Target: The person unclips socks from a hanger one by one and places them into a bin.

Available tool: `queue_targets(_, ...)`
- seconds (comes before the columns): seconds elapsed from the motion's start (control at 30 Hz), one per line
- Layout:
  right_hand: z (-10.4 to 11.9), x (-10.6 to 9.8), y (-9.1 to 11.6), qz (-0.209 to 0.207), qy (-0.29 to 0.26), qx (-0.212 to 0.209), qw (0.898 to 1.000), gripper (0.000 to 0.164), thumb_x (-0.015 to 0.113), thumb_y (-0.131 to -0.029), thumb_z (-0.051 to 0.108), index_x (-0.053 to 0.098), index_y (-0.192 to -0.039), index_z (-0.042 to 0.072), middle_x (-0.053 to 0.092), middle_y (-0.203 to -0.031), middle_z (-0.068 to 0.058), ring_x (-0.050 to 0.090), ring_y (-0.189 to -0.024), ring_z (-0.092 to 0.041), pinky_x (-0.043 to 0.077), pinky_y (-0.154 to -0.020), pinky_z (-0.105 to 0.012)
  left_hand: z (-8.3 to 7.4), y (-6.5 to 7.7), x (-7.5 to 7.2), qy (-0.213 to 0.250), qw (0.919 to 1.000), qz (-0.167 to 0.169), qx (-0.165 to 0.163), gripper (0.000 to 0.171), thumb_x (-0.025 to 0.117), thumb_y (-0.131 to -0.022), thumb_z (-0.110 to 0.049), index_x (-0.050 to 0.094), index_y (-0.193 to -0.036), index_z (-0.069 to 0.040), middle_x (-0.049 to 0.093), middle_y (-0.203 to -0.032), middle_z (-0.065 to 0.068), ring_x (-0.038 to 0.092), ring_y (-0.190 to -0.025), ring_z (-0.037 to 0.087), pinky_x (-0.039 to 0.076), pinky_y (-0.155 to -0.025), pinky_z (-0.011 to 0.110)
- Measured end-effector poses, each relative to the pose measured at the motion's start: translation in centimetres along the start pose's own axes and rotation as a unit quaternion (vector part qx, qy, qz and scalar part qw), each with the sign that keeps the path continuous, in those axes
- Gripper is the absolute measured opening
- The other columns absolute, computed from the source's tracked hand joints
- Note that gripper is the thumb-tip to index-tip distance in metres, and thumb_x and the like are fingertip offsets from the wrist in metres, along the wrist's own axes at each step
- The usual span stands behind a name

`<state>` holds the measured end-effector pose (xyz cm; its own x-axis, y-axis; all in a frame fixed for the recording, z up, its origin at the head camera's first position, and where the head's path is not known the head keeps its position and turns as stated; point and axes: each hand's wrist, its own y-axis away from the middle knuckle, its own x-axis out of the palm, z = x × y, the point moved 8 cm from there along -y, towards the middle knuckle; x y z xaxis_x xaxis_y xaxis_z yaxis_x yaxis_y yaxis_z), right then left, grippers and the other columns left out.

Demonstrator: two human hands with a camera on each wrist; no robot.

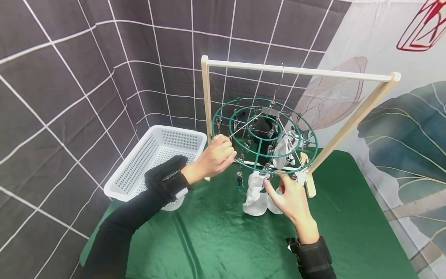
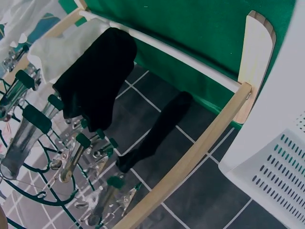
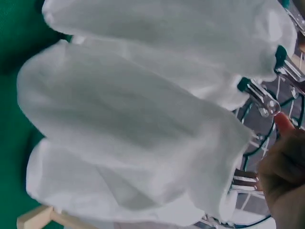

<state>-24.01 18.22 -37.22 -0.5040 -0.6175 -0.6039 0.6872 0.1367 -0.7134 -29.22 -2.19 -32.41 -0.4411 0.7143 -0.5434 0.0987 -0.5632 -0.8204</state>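
A round green clip hanger (image 1: 258, 164) hangs by its hook from a white rail, tilted, with metal clips around its rings. At its left side my left hand (image 1: 217, 157), fingers curled, grips one of the thin support cords. My right hand (image 1: 290, 195) is at the front rim, thumb and fingers pinching a metal clip (image 3: 245, 181) there. White socks (image 3: 133, 114) dangle from the clips beside that hand. On the far side, dark socks (image 2: 97, 76) show in the left wrist view. My left hand is mostly hidden in that view.
The stand has wooden legs (image 1: 355, 120) and a white top rail (image 1: 299, 70). A white perforated basket (image 1: 132, 174) sits at the left on the green cloth (image 1: 223, 236). Behind, a dark grid-patterned curtain (image 1: 167, 50) borders a printed white one.
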Motion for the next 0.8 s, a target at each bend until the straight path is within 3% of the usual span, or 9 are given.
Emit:
queue_targets(0.1, 0.4, 1.3, 0.0, 0.045, -0.02, -0.011, 0.999, 0.012, 0.07, -0.084, 0.023, 0.062, -0.085, 0.014, 0.032, -0.055, 0.012, 0.027, -0.046, 0.0, 0.023, -0.044, -0.02, 0.1, 0.0, -0.1, -0.003, 0.9999, -0.002, -0.01, 0.019, 0.05, -0.093, -0.009, 0.057, -0.075, -0.005, 0.055, -0.076, 0.007, 0.051, -0.088, 0.028, 0.04, -0.09, 0.041)
queue_targets(0.2, 1.1, 1.7, 0.0, 0.044, -0.05, -0.036, 0.997, 0.01, 0.07, -0.085, 0.021, 0.066, -0.088, 0.013, 0.032, -0.055, 0.011, 0.027, -0.046, -0.001, 0.022, -0.043, -0.018, -0.2, -0.2, -0.1, -0.019, 0.9997, 0.0, -0.011, 0.022, 0.048, -0.094, -0.012, 0.059, -0.077, -0.005, 0.058, -0.078, 0.007, 0.052, -0.091, 0.028, 0.039, -0.091, 0.042)
queue_targets(0.3, 1.5, 1.8, -0.1, 0.034, -0.061, -0.048, 0.996, 0.015, 0.071, -0.084, 0.025, 0.063, -0.081, 0.012, 0.031, -0.055, 0.01, 0.026, -0.046, -0.002, 0.021, -0.043, -0.017, -1.2, -0.8, 0.1, -0.045, 0.9989, 0.012, 0.0, 0.025, 0.044, -0.096, -0.015, 0.062, -0.079, -0.006, 0.061, -0.08, 0.005, 0.055, -0.092, 0.028, 0.04, -0.091, 0.042)
queue_targets(0.53, 2.3, 2.0, -0.6, 0.041, -0.117, -0.053, 0.991, 0.024, 0.075, -0.081, 0.021, 0.054, -0.07, 0.015, 0.036, -0.054, 0.01, 0.03, -0.046, 0.0, 0.026, -0.044, -0.016, -3.7, -2.0, 0.8, -0.076, 0.9968, 0.02, 0.015, 0.025, 0.049, -0.095, -0.017, 0.057, -0.071, -0.012, 0.054, -0.065, -0.001, 0.052, -0.066, 0.018, 0.043, -0.071, 0.032)
queue_targets(0.67, 2.5, 2.0, -0.8, 0.052, -0.167, -0.047, 0.983, 0.027, 0.077, -0.077, 0.013, 0.053, -0.067, 0.017, 0.04, -0.053, 0.01, 0.034, -0.046, 0.0, 0.029, -0.045, -0.014, -3.6, -2.0, 0.9, -0.07, 0.9976, 0.002, 0.003, 0.029, 0.051, -0.094, -0.014, 0.054, -0.066, -0.012, 0.05, -0.058, -0.002, 0.047, -0.057, 0.016, 0.039, -0.064, 0.03)
queue_targets(0.8, 2.6, 1.7, -0.9, 0.056, -0.181, -0.057, 0.98, 0.025, 0.079, -0.074, 0.011, 0.056, -0.068, 0.018, 0.041, -0.054, 0.012, 0.035, -0.046, 0.001, 0.03, -0.045, -0.013, -2.8, -1.7, 0.8, -0.051, 0.9985, -0.015, -0.013, 0.03, 0.051, -0.094, -0.012, 0.054, -0.064, -0.011, 0.049, -0.057, -0.002, 0.047, -0.056, 0.017, 0.039, -0.064, 0.031)
